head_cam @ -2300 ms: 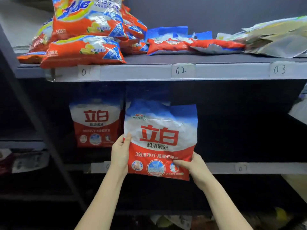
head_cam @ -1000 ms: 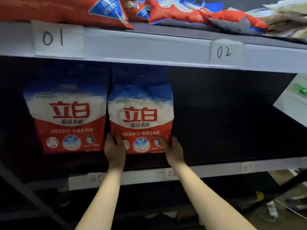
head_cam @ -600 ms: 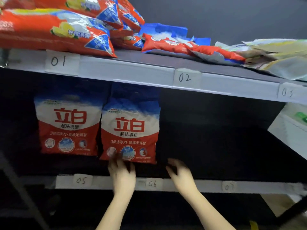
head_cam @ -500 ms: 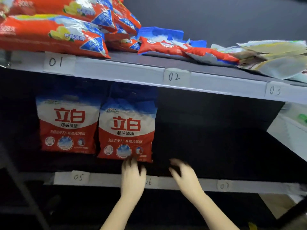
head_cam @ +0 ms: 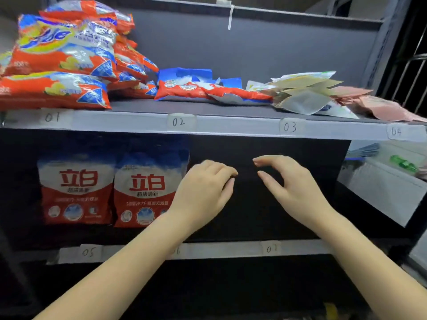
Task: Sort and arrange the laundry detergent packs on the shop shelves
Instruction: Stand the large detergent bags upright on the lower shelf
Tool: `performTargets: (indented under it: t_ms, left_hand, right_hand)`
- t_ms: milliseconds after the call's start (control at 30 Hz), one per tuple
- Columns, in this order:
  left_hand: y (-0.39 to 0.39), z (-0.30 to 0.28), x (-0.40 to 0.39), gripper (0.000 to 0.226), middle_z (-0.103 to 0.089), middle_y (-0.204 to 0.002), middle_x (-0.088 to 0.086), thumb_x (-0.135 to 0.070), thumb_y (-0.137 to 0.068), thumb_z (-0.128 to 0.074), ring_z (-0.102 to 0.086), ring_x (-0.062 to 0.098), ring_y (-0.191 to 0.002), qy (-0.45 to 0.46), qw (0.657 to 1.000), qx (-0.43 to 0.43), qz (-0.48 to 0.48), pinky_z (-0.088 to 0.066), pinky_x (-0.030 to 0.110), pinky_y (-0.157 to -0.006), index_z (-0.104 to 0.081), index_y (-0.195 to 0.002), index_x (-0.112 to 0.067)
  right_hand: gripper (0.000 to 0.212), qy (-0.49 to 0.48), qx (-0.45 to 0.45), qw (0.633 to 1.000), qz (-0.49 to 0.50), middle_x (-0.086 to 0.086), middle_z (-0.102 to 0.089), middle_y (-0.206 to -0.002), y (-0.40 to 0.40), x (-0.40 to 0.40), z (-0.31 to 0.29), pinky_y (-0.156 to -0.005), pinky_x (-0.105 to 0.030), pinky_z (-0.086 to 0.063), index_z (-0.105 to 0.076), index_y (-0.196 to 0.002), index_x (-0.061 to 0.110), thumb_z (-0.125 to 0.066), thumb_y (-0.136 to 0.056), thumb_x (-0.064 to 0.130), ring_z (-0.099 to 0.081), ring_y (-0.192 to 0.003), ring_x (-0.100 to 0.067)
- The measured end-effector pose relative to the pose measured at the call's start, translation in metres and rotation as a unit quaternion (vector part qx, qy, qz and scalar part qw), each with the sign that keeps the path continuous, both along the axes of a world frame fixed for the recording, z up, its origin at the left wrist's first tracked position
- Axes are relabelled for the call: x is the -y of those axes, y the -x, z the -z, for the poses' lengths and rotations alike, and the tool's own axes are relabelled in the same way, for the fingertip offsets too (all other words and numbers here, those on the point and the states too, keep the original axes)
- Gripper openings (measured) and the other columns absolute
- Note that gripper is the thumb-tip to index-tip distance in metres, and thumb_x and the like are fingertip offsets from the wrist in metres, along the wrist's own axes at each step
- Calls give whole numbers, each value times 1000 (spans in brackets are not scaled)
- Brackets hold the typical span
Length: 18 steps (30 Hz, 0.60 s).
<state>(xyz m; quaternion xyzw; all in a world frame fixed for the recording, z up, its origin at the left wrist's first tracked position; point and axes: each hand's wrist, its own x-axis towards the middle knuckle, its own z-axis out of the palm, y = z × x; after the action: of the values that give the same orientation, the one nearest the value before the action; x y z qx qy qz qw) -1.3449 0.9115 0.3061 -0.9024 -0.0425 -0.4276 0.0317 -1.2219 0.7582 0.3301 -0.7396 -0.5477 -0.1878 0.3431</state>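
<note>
Grey shelf edge [head_cam: 231, 125] carries handwritten number labels [head_cam: 178, 122].

Left hand [head_cam: 203, 192] covers lower right corner of 2nd upright pack [head_cam: 147, 188]; forearm hides most of the 06 label [head_cam: 177, 251]. Orange pack stack [head_cam: 57, 65] cut off at left edge. Pink packs [head_cam: 381, 105] run off right edge. Small print on packs too blurred to read.

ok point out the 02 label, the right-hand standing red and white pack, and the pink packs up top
02 label [head_cam: 178, 122], head view, on the handwritten digits.
right-hand standing pack [head_cam: 147, 183], head view, on the red characters on its front.
pink packs [head_cam: 379, 106], head view, on the top pack's flat face.
</note>
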Motion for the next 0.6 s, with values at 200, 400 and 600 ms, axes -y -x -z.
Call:
performTargets:
  t_ms: [200, 400, 600]
  left_hand:
    - [-19, -82, -15, 31, -70, -98, 4, -27, -93, -43, -62, 24, -93, -13, 999, 46, -21, -47, 33, -79, -69, -101, -13]
    - [-65, -136, -69, 26, -67, -107, 5, -24, -96, -45, -56, 25, -101, 39, 995, -8, -96, -47, 40, -83, -66, -108, -13]
    - [-118, -176, -135, 31, -65, -112, 3, -27, -96, -39, -55, 26, -105, 44, 971, -97, -214, -37, 30, -69, -63, -112, -16]
  right_hand:
    - [24, -39, 70, 997, 7, 5, -62, -112, -35, -17, -74, -88, -11, -30, -62, -116, 12, -56, -93, 14, -49, -102, -2]
    - [25, -11, 75, 997, 26, -3, -66, -111, -85, -68, -119, -86, -21, -38, -63, -115, 9, -53, -93, 14, -57, -105, -19]
    - [30, 85, 54, 991, 83, -4, -63, -122, -144, -131, -160, -86, -26, -38, -59, -121, 12, -49, -95, 23, -55, -113, -22]
